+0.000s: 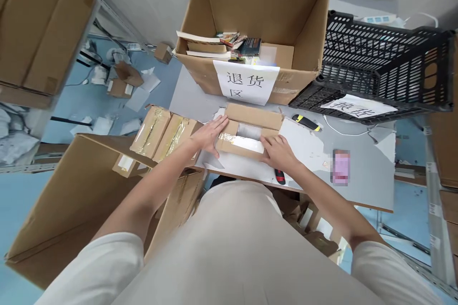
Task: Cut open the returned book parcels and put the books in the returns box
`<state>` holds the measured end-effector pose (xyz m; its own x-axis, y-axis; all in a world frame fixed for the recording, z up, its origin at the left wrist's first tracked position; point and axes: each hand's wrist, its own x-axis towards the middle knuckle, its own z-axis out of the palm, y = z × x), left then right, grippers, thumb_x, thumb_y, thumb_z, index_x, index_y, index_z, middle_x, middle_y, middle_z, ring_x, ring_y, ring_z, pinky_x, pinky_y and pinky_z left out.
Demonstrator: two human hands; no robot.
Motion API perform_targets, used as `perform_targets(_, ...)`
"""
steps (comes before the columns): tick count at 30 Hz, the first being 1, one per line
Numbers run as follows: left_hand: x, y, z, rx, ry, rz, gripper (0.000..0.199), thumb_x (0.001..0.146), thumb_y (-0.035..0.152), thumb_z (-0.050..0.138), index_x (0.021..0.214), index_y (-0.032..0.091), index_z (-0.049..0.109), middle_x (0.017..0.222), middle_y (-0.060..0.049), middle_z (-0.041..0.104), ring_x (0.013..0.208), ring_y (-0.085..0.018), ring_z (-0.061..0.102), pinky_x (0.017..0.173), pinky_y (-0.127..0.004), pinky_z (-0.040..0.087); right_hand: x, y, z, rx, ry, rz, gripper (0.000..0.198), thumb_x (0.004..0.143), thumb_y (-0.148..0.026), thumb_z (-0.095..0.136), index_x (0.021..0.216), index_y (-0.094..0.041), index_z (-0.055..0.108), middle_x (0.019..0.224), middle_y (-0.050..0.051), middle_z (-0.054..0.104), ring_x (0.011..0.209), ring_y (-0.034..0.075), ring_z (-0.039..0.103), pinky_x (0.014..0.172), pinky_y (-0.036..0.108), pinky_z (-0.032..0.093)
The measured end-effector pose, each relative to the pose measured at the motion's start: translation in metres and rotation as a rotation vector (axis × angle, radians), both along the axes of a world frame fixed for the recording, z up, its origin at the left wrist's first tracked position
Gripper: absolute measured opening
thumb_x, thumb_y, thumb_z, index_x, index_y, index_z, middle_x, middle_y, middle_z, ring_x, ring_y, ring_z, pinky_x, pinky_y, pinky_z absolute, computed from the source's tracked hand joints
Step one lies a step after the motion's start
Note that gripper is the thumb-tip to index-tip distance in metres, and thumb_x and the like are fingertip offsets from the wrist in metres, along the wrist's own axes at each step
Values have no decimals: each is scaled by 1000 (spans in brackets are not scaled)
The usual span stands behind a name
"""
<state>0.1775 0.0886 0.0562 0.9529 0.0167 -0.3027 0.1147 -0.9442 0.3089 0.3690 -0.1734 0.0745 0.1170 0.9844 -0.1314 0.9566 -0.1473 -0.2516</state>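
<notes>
- As the head view shows, the box [246,147] lies open on the desk [374,176], between the two hands and in front of the big box [200,76], with its back flap [254,115] turned outward
- The left hand [211,134] is wide, fingers stretched along the box's left end and thumb apart; lying flat rather than wrapped round, it could slip if the box were pulled sharply
- The right hand [278,151] is narrower, its fingers bent over the right front corner; whether it pinches the wall I cannot tell, but hard pressure there might crease the card or lift the shiny tape [226,138] on the front
- Near the right hand, the red knife [279,176] lies close to the desk's front edge, so a brush from the wrist or shirt [239,243] could send it off; its blade cannot be made out
- Behind the box's right side lies the yellow knife [307,122], which a box slid that way could push towards the cable [343,128]
- Beside the left forearm, two taped boxes [177,138] stand near the desk's left end; an elbow swung outward might tip one into the open carton [71,200] below
</notes>
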Motion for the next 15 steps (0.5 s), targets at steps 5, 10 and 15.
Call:
perform_targets(5,2,15,-6,24,74,-5,134,54,66,72,152,8,0,158,-21,9,145,-34,13,115,-42,19,-14,-13,-7,-69,113,-149,33,82,-17,60,115,-14,57,103,12,63,99,26,55,90,37,36)
perform_targets(10,2,7,-8,80,79,-10,127,58,65,69,152,9,5,158,-20,12,145,-35,16,116,-52,5,-23,-26,-16,-95,289,-212,21,82,-11,57,102,-15,57,100,9,63,98,23,55,84,34,38)
perform_targets(15,3,-5,-9,124,45,76,129,56,67,69,152,8,6,156,-23,15,144,-38,16,114,-58,-1,0,-15,-7,-198,280,-126,20,82,-7,56,100,-17,55,100,8,64,94,21,56,79,31,38)
